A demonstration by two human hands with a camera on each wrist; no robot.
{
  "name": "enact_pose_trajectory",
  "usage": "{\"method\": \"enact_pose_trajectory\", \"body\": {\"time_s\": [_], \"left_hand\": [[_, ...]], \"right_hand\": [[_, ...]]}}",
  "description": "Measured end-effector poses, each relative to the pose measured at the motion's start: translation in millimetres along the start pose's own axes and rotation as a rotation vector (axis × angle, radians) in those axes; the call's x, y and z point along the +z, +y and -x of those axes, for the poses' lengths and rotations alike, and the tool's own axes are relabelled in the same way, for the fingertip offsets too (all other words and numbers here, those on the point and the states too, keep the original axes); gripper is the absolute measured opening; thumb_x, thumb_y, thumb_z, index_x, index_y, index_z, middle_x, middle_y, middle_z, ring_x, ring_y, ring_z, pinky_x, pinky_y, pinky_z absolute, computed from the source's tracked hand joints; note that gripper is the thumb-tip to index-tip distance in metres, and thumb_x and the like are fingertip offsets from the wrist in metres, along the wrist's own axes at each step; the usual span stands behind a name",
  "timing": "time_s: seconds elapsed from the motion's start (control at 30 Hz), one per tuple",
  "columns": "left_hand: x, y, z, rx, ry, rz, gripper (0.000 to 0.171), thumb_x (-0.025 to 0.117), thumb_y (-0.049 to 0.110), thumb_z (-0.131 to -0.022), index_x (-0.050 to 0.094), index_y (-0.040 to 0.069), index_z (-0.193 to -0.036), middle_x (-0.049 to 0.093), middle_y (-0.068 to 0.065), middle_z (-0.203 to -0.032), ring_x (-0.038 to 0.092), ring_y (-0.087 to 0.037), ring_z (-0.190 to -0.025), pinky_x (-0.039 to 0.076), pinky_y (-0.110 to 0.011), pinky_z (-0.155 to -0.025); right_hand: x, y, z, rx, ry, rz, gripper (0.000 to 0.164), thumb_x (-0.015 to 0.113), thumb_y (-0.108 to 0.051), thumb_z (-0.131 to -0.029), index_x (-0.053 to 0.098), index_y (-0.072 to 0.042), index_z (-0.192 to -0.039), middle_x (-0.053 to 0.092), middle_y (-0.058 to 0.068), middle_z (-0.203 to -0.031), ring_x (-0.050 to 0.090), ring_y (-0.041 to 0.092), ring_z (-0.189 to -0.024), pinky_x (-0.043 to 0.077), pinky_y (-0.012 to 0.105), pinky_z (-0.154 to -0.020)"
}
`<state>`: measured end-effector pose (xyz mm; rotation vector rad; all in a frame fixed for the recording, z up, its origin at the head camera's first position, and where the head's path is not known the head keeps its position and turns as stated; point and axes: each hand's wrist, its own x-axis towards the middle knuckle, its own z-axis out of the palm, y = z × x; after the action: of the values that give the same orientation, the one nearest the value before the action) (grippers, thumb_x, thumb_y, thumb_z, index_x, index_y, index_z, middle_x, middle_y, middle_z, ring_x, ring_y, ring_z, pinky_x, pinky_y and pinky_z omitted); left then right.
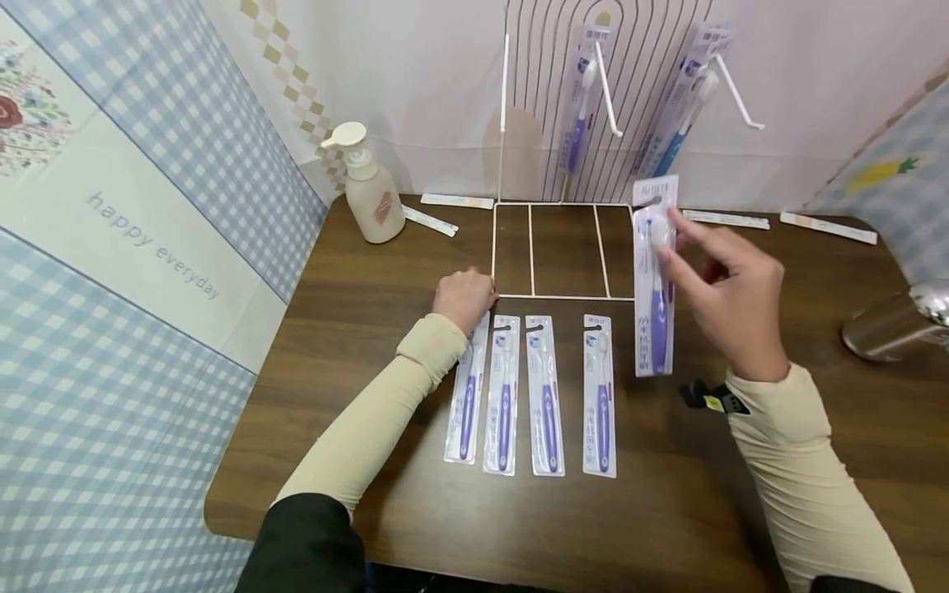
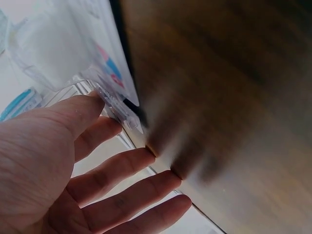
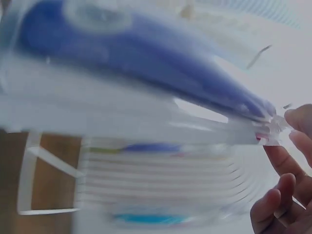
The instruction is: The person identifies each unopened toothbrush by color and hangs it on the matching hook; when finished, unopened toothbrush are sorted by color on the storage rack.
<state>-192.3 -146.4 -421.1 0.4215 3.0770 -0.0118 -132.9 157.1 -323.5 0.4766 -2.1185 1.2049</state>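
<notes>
My right hand pinches a packaged toothbrush with a purple handle near its top. The pack hangs upright beside the right edge of a white wire display rack. In the right wrist view its purple handle fills the upper part, blurred. My left hand is at the rack's front left corner; in the left wrist view its thumb and index finger close at the wire, the other fingertips touching the table. Under that wrist lies one toothbrush pack, partly covered.
More purple toothbrush packs lie in a row before the rack. A purple one and a blue one hang on its hooks. A pump bottle stands left, a metal cylinder right. Narrow paper strips lie along the back.
</notes>
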Motion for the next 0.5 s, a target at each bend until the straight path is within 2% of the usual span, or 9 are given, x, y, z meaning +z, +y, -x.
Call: {"method": "enact_pose_trajectory", "body": {"time_s": [0.1,0.23,0.5], "left_hand": [[1.0,0.9,0.0,-0.003,-0.003,-0.01,0.025,0.068,0.037,-0.105,0.081,0.017,-0.108,0.075,-0.012,-0.106,0.076,-0.034,-0.091,0.063,-0.047,-0.068],[1.8,2.3,0.6,-0.008,0.008,-0.016,0.025,0.068,0.038,-0.105,0.081,0.016,-0.107,0.074,-0.012,-0.106,0.076,-0.033,-0.09,0.062,-0.046,-0.068],[-0.3,1.3,3.1,-0.015,0.017,-0.023,0.027,0.068,0.039,-0.104,0.081,0.016,-0.106,0.075,-0.011,-0.106,0.076,-0.032,-0.089,0.063,-0.044,-0.066]], "right_hand": [[2.1,-17.1,-18.1,-0.04,0.059,-0.017,0.042,0.081,0.005,-0.087,0.077,-0.012,-0.125,0.067,-0.012,-0.087,0.038,0.0,-0.059,0.03,0.015,-0.058],[9.7,-24.7,-34.1,-0.03,0.12,-0.045,0.039,0.082,-0.002,-0.089,0.077,-0.016,-0.125,0.07,-0.017,-0.091,0.036,0.0,-0.056,0.03,0.015,-0.056],[27.4,-23.4,-46.2,-0.014,0.113,-0.073,0.041,0.081,-0.003,-0.091,0.076,-0.021,-0.127,0.07,-0.018,-0.093,0.036,0.003,-0.055,0.03,0.017,-0.055]]}}
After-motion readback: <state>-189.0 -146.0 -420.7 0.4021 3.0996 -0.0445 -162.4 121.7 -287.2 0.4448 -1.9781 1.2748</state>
